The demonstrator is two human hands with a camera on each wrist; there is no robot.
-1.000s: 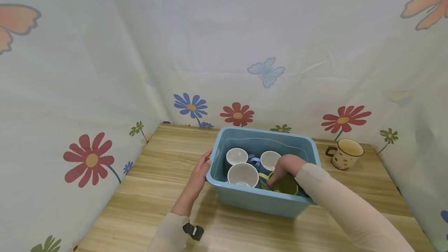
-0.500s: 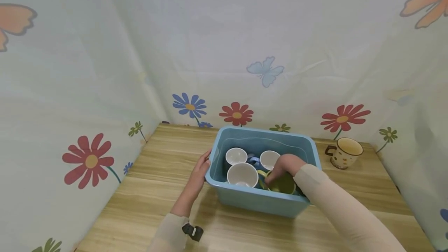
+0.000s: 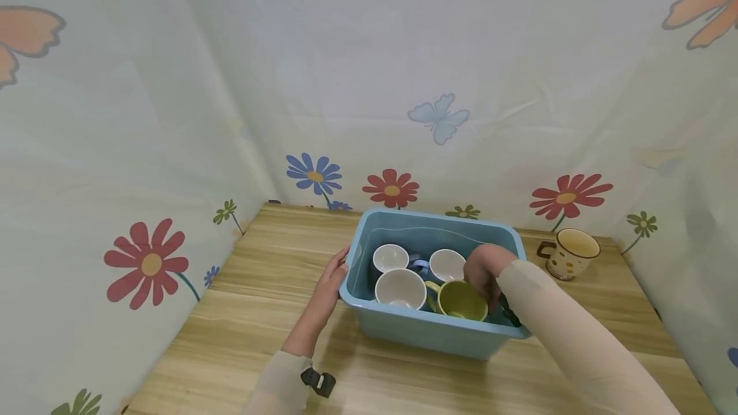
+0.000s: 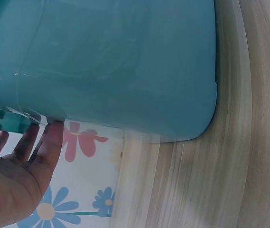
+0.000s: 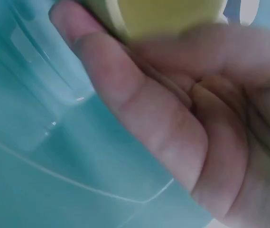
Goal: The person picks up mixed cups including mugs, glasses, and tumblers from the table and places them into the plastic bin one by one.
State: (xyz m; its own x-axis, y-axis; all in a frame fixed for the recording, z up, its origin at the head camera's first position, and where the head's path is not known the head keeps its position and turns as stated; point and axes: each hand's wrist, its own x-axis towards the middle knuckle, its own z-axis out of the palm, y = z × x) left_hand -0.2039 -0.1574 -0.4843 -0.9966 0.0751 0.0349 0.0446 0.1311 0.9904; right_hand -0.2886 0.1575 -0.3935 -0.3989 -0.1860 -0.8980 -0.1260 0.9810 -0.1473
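Observation:
A blue plastic bin [image 3: 426, 335] stands on the table with several mugs inside it. My right hand [image 3: 487, 268] reaches into its right end, just right of a yellow-green mug [image 3: 464, 300]. In the right wrist view, loosely bent fingers [image 5: 144, 109] lie close beside that mug, between it and the bin wall. White insides show in a large mug [image 3: 400, 288] at the front left, a smaller mug [image 3: 391, 257] behind it and another mug [image 3: 448, 265] at centre back. My left hand [image 3: 328, 280] touches the bin's left side, fingertips against the outer wall under the rim.
A cream spotted mug [image 3: 571, 253] with a brown handle stands on the table right of the bin. Flower-printed cloth [image 3: 369, 82] hangs behind and along both sides of the wooden table [image 3: 259, 287].
My right hand has drawn back to the right, off the yellow-green mug's inside, which now shows more fully. The mug stays in the bin. The left hand has kept its place.

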